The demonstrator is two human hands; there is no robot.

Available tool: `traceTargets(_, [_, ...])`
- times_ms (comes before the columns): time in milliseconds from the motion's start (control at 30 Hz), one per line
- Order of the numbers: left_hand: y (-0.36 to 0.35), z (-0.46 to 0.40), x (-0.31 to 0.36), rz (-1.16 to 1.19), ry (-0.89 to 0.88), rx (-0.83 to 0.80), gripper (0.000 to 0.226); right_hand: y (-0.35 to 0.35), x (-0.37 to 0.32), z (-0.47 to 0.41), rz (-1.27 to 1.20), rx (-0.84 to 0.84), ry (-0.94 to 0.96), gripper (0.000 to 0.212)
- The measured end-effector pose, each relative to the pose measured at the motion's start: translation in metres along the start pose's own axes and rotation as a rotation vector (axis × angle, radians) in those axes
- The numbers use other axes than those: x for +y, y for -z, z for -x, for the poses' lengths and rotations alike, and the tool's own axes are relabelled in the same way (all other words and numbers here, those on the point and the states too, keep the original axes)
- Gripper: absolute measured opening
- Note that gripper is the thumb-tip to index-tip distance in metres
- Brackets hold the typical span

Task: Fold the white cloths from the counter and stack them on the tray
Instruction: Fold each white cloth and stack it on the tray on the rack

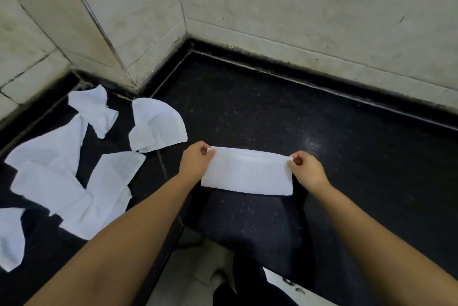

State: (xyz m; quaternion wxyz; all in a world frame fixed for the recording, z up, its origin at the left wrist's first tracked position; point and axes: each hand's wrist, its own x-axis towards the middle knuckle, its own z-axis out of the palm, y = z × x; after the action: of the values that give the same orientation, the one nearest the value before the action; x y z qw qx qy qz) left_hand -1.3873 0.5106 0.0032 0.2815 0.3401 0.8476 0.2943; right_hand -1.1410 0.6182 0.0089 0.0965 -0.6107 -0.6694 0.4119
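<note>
White cloth (246, 174) folded, unmarked, pinched by left hand (195, 158), right hand (306, 167)

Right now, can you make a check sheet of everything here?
Surface: black speckled counter, in a corner.
Job's things: one cloth folded into a strip, held at its far corners; loose cloths lie unfolded on the left; tray not in view.
Clutter: white sheet with dark marks at the bottom edge, what it is cannot be told.
Grippers: left hand pinches the cloth's left corner; right hand pinches its right corner.
Cables: nothing seen.
Surroundings: pale tiled walls.
</note>
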Motion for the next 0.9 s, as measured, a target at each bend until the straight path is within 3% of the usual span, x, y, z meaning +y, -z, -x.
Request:
traceTargets(233, [-0.018,-0.02,-0.002,-0.14,0.028,0.076,0.014,-0.011,-0.001,-0.021,0.156,0.025,-0.03,0.014])
traceTargets(333, [-0.023,-0.019,-0.005,-0.251,0.0,0.138,0.015,-0.014,-0.001,-0.024,0.443,0.072,0.072,0.018])
traceTargets(433, [-0.022,-0.013,-0.009,-0.271,0.0,0.195,0.017,-0.018,-0.021,-0.029,0.651,0.077,0.212,0.036])
traceTargets(567, [-0.016,0.012,-0.022,-0.315,0.052,0.217,0.027,-0.049,-0.079,-0.038,0.619,-0.14,0.473,0.039])
traceTargets(700, [-0.021,0.041,-0.039,-0.486,0.075,0.166,0.039,-0.104,-0.121,-0.036,0.66,-0.38,0.523,0.044])
traceTargets(800, [-0.024,0.047,-0.043,-0.487,0.087,0.158,0.04,-0.129,-0.126,-0.034,0.758,-0.355,0.525,0.041])
traceTargets(900, [-0.022,0.046,-0.039,-0.435,0.075,0.126,0.038,-0.128,-0.121,-0.034,0.702,-0.385,0.462,0.031])
